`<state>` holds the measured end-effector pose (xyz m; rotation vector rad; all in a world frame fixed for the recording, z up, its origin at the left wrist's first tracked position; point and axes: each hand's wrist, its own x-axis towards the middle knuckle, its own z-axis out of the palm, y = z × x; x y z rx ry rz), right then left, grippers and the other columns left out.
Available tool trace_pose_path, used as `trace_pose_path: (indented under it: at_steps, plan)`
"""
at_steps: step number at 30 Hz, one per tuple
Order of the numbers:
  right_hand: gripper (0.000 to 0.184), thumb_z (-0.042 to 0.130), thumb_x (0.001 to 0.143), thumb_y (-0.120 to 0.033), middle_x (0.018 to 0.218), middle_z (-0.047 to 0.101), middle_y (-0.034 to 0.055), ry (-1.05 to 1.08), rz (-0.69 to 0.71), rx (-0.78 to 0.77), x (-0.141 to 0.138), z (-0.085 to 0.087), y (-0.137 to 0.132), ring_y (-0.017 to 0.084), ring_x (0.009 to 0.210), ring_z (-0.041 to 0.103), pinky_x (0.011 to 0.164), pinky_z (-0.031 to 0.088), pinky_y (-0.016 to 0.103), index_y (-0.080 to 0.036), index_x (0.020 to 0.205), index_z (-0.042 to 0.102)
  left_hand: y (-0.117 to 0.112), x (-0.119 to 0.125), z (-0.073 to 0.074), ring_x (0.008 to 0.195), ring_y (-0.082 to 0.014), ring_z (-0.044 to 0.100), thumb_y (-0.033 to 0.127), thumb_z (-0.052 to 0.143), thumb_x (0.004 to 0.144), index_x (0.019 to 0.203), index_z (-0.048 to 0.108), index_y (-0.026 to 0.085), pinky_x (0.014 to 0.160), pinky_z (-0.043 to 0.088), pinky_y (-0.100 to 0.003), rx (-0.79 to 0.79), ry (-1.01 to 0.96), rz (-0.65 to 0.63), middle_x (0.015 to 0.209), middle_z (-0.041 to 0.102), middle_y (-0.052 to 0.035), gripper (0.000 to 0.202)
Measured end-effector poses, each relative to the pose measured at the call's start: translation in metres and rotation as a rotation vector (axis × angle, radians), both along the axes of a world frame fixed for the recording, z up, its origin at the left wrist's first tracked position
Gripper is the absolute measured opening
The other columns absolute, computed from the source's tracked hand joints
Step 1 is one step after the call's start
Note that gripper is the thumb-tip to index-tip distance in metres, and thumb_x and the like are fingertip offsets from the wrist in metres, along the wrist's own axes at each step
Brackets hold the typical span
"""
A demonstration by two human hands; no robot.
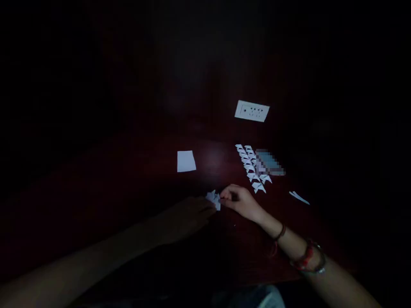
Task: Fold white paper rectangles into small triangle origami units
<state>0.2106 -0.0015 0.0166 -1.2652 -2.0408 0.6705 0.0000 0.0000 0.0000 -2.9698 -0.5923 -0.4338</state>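
Note:
A small white piece of folded paper (pixel 213 197), with pointed corners sticking up, is between my two hands just above the dark red table. My left hand (pixel 192 211) lies in shadow and holds the paper from the left with its fingertips. From the right, my right hand (pixel 242 202) pinches the paper's edge between thumb and fingers. Beyond my right hand stand several similar folded paper pieces (pixel 248 164) in two slanting rows. A flat white stack of paper (pixel 186 161) lies farther back on the left.
A blurred-out flat object (pixel 271 161) lies beside the rows of folded pieces. Thin white paper strips (pixel 299 197) rest farther right. A white socket plate (pixel 252 111) is at the back. The surroundings are very dark.

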Motion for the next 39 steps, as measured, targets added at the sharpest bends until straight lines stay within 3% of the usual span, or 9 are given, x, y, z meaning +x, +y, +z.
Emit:
trace_pose_path:
  at_steps: [4, 11, 14, 22, 28, 39]
  plan:
    - [0.002, 0.057, 0.069, -0.015, 0.068, 0.052, -0.0009, -0.018, 0.003, 0.059, -0.002, 0.001, -0.001, 0.008, 0.061, 0.046, 0.056, 0.036, 0.02, -0.015, 0.071, 0.058, 0.0, 0.0, 0.0, 0.099, -0.0207, 0.048, 0.019, 0.037, 0.088, 0.117, 0.043, 0.019, 0.083, 0.036, -0.036, 0.04, 0.006, -0.014, 0.116, 0.05, -0.0066, 0.03]
    - [0.015, 0.056, 0.065, -0.008, 0.072, 0.058, -0.0005, -0.015, -0.007, 0.0, -0.003, -0.001, 0.002, 0.008, 0.059, 0.047, 0.056, 0.038, 0.019, -0.015, 0.077, 0.061, 0.002, -0.001, 0.001, 0.1, -0.0202, 0.048, 0.019, 0.039, 0.087, 0.117, 0.043, 0.019, 0.083, 0.037, -0.035, 0.012, -0.006, -0.007, 0.114, 0.051, -0.0059, 0.031]
    - [0.017, 0.055, 0.064, -0.005, 0.07, 0.058, -0.001, -0.045, 0.008, 0.051, -0.003, 0.001, 0.002, 0.008, 0.059, 0.047, 0.056, 0.038, 0.019, -0.015, 0.076, 0.062, 0.004, -0.003, -0.001, 0.1, -0.0207, 0.048, 0.016, 0.04, 0.086, 0.117, 0.044, 0.02, 0.083, 0.038, -0.035, 0.017, 0.025, -0.044, 0.117, 0.05, -0.0053, 0.032]
    - [0.018, 0.048, 0.076, -0.007, 0.081, 0.058, 0.0032, -0.256, 0.207, 0.253, 0.0, 0.009, -0.007, 0.011, 0.073, 0.053, 0.067, 0.041, 0.021, -0.016, 0.083, 0.062, 0.006, -0.002, -0.006, 0.1, -0.0195, 0.048, 0.019, 0.039, 0.087, 0.119, 0.043, 0.022, 0.082, 0.042, -0.034, -0.035, -0.094, 0.005, 0.12, 0.046, -0.0052, 0.032]
    - [0.018, 0.045, 0.08, -0.011, 0.082, 0.058, 0.0039, -0.387, 0.295, 0.336, 0.006, 0.006, -0.005, 0.013, 0.078, 0.053, 0.075, 0.04, 0.026, -0.016, 0.087, 0.06, 0.004, -0.004, -0.009, 0.106, -0.0215, 0.045, 0.018, 0.04, 0.086, 0.12, 0.042, 0.021, 0.083, 0.041, -0.035, -0.016, -0.107, -0.048, 0.123, 0.043, -0.0068, 0.034]
    - [0.017, 0.042, 0.082, -0.014, 0.083, 0.058, 0.0047, -0.446, 0.419, 0.386, 0.011, 0.006, -0.005, 0.014, 0.081, 0.051, 0.077, 0.038, 0.029, -0.015, 0.084, 0.06, -0.003, -0.004, -0.007, 0.104, -0.0244, 0.042, 0.015, 0.041, 0.084, 0.123, 0.037, 0.019, 0.084, 0.037, -0.039, 0.085, 0.049, -0.027, 0.13, 0.035, -0.0058, 0.04]
